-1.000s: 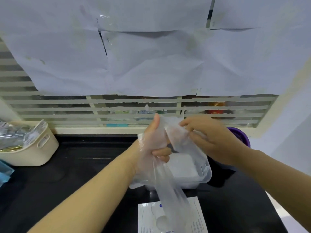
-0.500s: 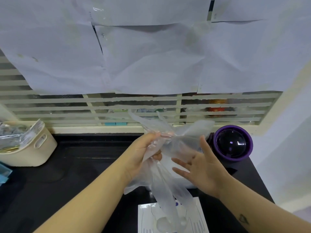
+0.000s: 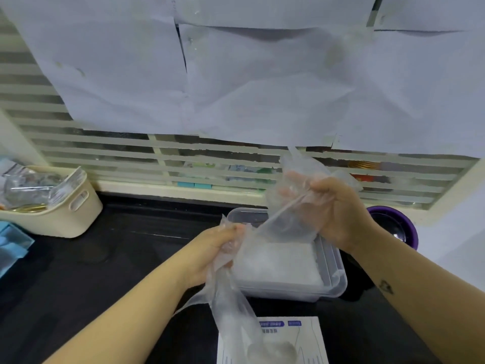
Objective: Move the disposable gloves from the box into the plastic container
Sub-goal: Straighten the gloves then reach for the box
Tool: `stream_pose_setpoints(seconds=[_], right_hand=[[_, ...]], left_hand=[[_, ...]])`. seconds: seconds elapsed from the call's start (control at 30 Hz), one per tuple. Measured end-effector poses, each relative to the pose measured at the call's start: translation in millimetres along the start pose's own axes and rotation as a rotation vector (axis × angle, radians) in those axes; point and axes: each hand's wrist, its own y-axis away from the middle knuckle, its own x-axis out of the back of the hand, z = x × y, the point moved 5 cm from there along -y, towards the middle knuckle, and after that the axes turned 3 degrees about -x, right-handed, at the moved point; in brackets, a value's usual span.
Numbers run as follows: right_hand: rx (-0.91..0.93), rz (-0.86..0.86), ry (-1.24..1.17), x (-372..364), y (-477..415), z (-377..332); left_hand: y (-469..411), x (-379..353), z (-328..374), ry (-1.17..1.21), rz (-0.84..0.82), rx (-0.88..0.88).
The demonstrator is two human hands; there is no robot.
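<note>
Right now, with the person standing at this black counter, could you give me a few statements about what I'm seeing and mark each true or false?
1. The left hand and the right hand both grip clear gloves. True.
2. The plastic container is empty. False: a white stack of gloves lies in it.
3. The glove box lies nearer the person than the container. True.
4. The cream basket stands to the right of the container. False: it stands far to the left; a purple-rimmed bowl is on the right.
5. The container's lid is shut. False: it is open at the top, and no lid shows.
</note>
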Motion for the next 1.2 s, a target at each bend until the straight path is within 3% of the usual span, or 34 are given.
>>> stream_pose_setpoints(seconds=[0.13, 0.2, 0.33, 0.4, 0.53, 0.6, 0.7, 0.77, 0.87, 1.0, 1.2], right_hand=[[-0.08, -0.183, -0.02, -14.3, -12.8, -0.9], [-0.13, -0.259, -0.023, -20.7, -18.2, 2.3], [-0.23, -0.41, 0.002, -27.6, -23.0, 12.2], [-0.263, -0.317, 0.122, -18.0, -28.7, 23.8], [-0.421, 0.065, 0.391, 27.9, -43.3, 69.2], [-0.458, 0.131, 0.505, 40.9, -47.2, 86.2], [-0.462, 0.226, 0.586, 51.6, -50.8, 95.6], [-0.469, 0.268, 0.637, 55.5, -52.9, 97.4], [-0.493, 0.309, 0.668, 61.1, -54.7, 99.1], [-0.469, 0.368, 0.662, 64.1, -48.1, 89.7], [-0.225, 0.362, 1.052, 71.7, -37.6, 66.0]], left_hand=[[2.8, 41.3, -2.6, 0.042, 0.383, 0.034], [3.5, 53.0, 8.4, 0.085, 0.547, -0.038], [8.9, 55.8, 47.6, 0.031, 0.635, -0.304], [14.3, 56.4, 62.5, -0.049, 0.68, -0.382], [23.4, 55.4, 80.3, -0.319, 0.739, -0.57], [25.9, 43.2, 88.1, -0.592, 0.696, -0.69], [18.4, 4.1, 93.3, -1.183, 0.489, -0.746], [3.7, -22.0, 83.4, -1.511, 0.283, -0.682], [-30.2, -44.1, 44.8, -1.844, 0.001, -0.403], [-62.2, -41.5, 1.2, -1.95, -0.189, -0.101], [-85.8, -49.4, -18.1, -1.909, -0.27, -0.036]])
